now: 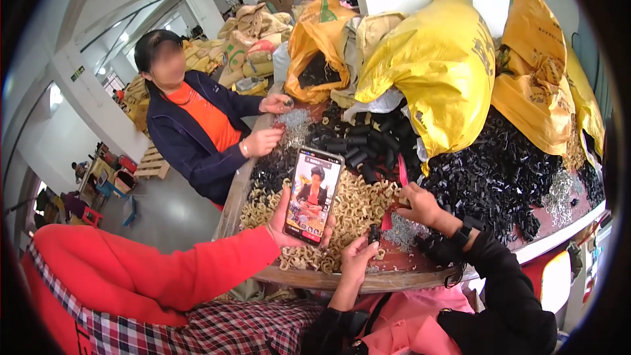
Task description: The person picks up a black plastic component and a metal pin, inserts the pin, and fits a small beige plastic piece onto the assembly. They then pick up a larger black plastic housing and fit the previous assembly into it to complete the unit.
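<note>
Near the table's near edge [388,281], a small black part [374,233] is being pinched by the left hand [355,256]. To its right, a pink strip [402,171] is being met by the curled right hand [422,208]; whether it is being gripped cannot be told. Small-part handwork is seemingly being done; steady positioning is probably being called for.
</note>
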Motion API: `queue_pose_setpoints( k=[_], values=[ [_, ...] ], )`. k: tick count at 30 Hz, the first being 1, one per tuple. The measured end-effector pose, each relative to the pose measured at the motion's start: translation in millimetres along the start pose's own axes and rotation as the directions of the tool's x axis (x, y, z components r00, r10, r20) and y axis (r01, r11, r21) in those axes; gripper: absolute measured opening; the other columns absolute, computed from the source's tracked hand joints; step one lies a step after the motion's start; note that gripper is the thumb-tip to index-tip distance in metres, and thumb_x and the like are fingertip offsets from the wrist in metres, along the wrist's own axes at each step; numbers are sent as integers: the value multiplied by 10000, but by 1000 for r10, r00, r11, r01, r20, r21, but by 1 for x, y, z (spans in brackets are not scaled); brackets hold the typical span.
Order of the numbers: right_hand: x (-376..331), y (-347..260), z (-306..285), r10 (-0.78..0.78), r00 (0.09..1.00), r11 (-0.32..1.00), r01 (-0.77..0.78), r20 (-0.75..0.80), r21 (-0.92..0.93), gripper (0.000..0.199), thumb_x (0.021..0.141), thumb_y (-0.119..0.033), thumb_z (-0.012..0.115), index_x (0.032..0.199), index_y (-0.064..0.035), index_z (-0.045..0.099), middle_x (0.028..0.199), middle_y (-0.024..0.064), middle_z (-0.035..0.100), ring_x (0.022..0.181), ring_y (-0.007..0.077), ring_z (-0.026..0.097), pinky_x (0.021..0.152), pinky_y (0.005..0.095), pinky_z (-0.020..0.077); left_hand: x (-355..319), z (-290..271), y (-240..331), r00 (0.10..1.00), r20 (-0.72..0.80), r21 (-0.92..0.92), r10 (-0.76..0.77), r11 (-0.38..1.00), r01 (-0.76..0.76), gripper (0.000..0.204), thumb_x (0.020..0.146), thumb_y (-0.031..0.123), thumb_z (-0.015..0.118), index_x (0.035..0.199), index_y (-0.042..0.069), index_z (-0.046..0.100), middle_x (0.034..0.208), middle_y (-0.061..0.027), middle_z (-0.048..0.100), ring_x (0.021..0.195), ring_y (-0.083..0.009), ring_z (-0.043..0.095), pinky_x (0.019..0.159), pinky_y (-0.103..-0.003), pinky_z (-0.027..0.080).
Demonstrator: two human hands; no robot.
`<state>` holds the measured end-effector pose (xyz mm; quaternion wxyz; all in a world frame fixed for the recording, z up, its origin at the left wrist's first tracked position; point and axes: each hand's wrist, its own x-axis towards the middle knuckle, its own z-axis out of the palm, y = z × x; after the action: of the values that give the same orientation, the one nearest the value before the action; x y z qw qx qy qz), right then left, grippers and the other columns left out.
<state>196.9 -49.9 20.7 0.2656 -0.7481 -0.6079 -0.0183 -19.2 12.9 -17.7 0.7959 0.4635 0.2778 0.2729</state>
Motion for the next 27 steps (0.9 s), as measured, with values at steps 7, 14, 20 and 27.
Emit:
queue_pose_setpoints(
  k=[7, 14, 20, 27],
  values=[
    [-35, -44, -29, 86, 966, 688, -236, 245, 686, 97, 843, -138, 508, 858, -46, 482, 761, 46, 506, 707, 175, 540, 631, 293, 447, -9, 16, 4, 991, 86, -243, -97, 963, 116, 189, 787, 5, 554, 976, 6, 565, 932, -83, 605, 838, -197, 605, 708, -252, 505],
    [-60, -57, -24, 18, 948, 379, -301, 318, 875, 140, 887, -147, 458, 853, -27, 521, 759, -14, 511, 739, 75, 487, 710, 231, 411, -18, 29, 7, 933, 358, -481, -15, 854, 198, 239, 806, 16, 529, 1044, 32, 548, 998, -65, 585, 925, -191, 564, 833, -312, 461],
    [-72, -51, -17, 36, 879, 76, -476, 475, 876, 149, 881, -147, 476, 885, -17, 550, 800, -17, 544, 764, 72, 492, 734, 219, 406, -24, 33, 7, 900, 436, -513, -2, 821, 250, 213, 816, 35, 516, 1027, 31, 548, 1011, -86, 580, 968, -211, 542, 903, -352, 413],
    [-68, -48, -24, -105, 976, 683, -67, 189, 727, 215, 857, -166, 514, 999, -8, 544, 833, 61, 587, 783, 137, 551, 722, 265, 438, -13, 26, -5, 912, 399, -594, -95, 731, 336, 205, 818, 53, 517, 1020, 19, 530, 1027, -107, 563, 999, -212, 520, 923, -361, 396]
  ],
)
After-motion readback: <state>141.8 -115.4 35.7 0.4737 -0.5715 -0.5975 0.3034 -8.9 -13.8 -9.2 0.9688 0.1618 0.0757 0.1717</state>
